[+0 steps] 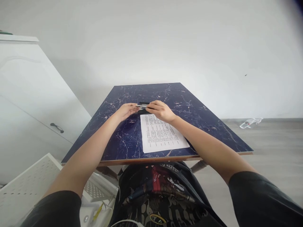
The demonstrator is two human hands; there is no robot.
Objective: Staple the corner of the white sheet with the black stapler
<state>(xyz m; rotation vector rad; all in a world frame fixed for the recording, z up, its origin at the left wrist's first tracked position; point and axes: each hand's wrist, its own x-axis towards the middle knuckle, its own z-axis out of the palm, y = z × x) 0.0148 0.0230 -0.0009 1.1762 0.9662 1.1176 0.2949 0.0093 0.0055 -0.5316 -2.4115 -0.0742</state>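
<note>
A black stapler [142, 111] with a silver metal strip along its middle is between my two hands, just beyond the top edge of the printed paper [162, 135]. Its dark upper arm looks raised away from its base. My right hand [161, 111] grips the stapler from the right, and its fingers cover that end. From the left, the fingertips of my left hand [127, 111] are closed at the tip of the metal strip. The paper lies flat below my right wrist, with lines of print on it.
The blue marbled table [123, 142] stands against a white wall. On the left are a white cabinet [30, 94] with a dark handle and a white perforated panel [28, 186]. A clear plastic item [250, 123] lies on the floor at the right.
</note>
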